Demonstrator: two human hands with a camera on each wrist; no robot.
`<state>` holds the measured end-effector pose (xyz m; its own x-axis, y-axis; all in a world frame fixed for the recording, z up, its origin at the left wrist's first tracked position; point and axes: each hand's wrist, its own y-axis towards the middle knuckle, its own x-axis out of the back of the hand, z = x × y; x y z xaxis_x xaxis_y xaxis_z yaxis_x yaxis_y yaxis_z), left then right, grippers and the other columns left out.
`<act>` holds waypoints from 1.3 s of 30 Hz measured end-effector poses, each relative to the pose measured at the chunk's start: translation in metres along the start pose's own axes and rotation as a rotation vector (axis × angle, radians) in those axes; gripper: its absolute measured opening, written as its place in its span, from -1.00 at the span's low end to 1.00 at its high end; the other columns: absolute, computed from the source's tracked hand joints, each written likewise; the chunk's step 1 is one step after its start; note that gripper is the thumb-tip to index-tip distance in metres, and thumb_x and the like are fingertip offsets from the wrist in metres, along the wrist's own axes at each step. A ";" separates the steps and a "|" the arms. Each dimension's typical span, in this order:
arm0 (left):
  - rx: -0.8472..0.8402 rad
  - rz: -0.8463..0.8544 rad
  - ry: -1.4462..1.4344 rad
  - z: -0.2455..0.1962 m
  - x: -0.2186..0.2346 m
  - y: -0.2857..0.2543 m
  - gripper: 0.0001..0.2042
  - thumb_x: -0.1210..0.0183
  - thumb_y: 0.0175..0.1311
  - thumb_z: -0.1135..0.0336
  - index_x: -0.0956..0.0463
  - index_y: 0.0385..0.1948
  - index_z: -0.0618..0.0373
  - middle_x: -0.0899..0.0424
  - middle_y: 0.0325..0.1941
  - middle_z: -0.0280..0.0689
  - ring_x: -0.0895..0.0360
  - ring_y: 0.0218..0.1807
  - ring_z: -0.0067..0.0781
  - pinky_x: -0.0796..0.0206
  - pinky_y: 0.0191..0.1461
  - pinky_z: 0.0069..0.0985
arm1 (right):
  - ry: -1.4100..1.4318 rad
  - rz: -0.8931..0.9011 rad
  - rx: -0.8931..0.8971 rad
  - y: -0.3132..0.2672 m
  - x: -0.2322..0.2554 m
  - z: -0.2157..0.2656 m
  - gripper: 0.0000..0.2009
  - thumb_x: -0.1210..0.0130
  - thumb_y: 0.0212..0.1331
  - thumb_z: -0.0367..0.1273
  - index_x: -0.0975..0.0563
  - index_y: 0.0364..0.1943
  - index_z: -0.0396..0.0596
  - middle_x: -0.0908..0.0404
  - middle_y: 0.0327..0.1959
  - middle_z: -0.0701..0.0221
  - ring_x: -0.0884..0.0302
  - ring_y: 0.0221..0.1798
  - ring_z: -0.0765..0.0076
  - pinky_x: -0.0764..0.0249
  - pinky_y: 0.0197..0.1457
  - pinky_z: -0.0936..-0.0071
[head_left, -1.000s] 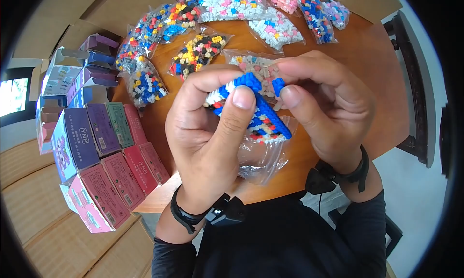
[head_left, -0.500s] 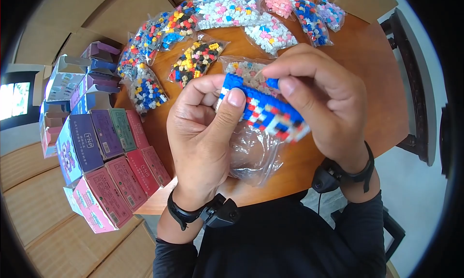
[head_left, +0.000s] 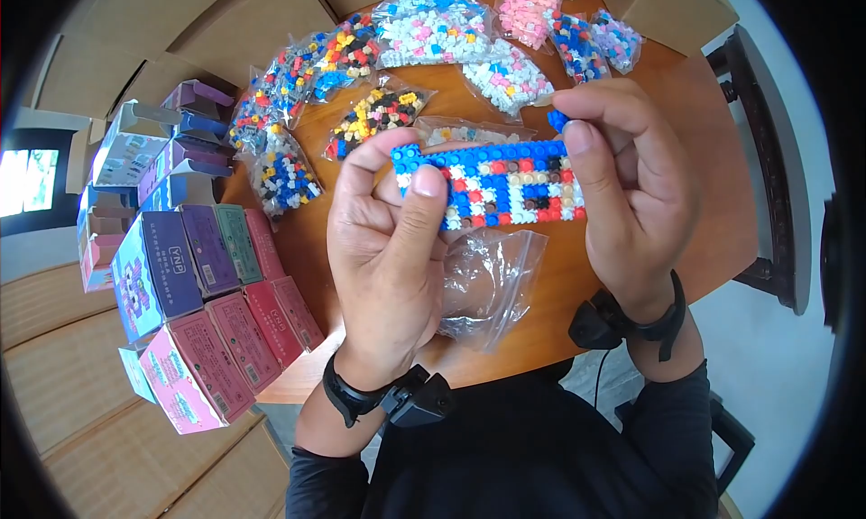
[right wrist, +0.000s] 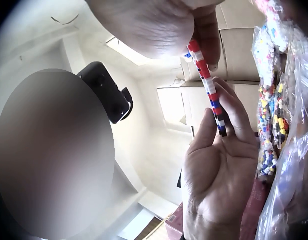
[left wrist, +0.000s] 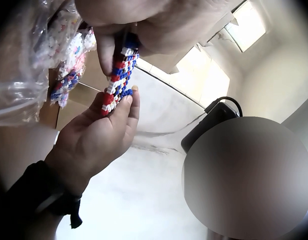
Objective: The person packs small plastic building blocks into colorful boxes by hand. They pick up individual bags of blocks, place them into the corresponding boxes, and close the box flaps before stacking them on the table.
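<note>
A flat panel of small building blocks (head_left: 514, 185) faces the head camera, patterned in red, white, blue, brown and black with a blue row along its top. My left hand (head_left: 383, 257) grips its left end, thumb on the front and fingers behind. Between thumb and index finger, my right hand (head_left: 636, 194) pinches a small blue building block (head_left: 557, 119) just above the panel's top right corner. The right hand overlaps the panel's right end. Seen edge-on, the thin panel (right wrist: 209, 87) spans both hands in the right wrist view.
An opened clear plastic bag (head_left: 492, 284) lies on the wooden table (head_left: 677, 167) beneath the hands. Several bags of loose blocks (head_left: 433, 23) line the far side. Pink and purple boxes (head_left: 221, 339) stand at the left, with cardboard (head_left: 244, 32) behind.
The panel has turned from tilted and angled to level, its patterned face toward the head camera. My right hand, still pinching the blue block, has shifted away from the left hand, toward the panel's right end.
</note>
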<state>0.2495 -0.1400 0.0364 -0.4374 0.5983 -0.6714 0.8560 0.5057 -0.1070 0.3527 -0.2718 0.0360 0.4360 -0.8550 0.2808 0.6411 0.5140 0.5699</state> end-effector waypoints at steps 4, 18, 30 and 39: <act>0.029 0.076 0.066 0.002 0.011 0.000 -0.76 -0.11 0.30 0.46 -0.37 -0.05 0.29 -0.61 -0.18 -0.21 -0.58 -0.16 -0.53 -0.44 -0.03 -0.58 | -0.043 -0.033 0.023 -0.002 -0.004 0.002 -0.81 0.01 0.22 -0.63 -0.43 -0.09 -0.30 -0.49 -0.11 0.29 -0.48 -0.14 0.56 -0.42 -0.05 0.64; -0.085 0.262 0.338 0.009 0.004 -0.008 -0.61 -0.10 0.21 0.66 -0.18 0.03 0.26 -0.59 -0.17 -0.19 -0.56 -0.13 -0.57 -0.42 -0.10 -0.66 | 0.045 0.247 0.096 0.002 0.002 0.011 -0.70 -0.15 0.07 -0.64 -0.33 -0.13 -0.23 -0.51 -0.27 0.21 -0.55 -0.19 0.39 -0.48 -0.05 0.48; -0.169 0.291 0.385 0.012 0.007 -0.010 -0.67 -0.14 0.18 0.65 -0.19 -0.10 0.27 -0.53 -0.21 -0.20 -0.54 -0.17 -0.57 -0.42 -0.11 -0.64 | -0.084 0.267 0.196 0.009 0.010 0.012 -0.79 -0.22 0.03 -0.56 -0.49 -0.24 -0.24 -0.59 -0.33 0.23 -0.57 -0.28 0.34 -0.47 -0.18 0.51; -0.201 0.267 0.318 0.014 0.000 -0.012 -0.64 -0.13 0.19 0.65 -0.18 -0.06 0.24 -0.53 -0.20 -0.17 -0.55 -0.15 -0.55 -0.45 -0.14 -0.62 | -0.056 0.234 0.208 0.010 0.008 0.011 -0.91 -0.23 -0.01 -0.56 -0.57 -0.39 -0.22 -0.60 -0.39 0.25 -0.56 -0.37 0.36 -0.46 -0.32 0.54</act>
<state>0.2429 -0.1547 0.0270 -0.2986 0.8692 -0.3941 0.8935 0.3997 0.2046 0.3561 -0.2744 0.0527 0.5173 -0.7207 0.4615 0.3820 0.6770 0.6291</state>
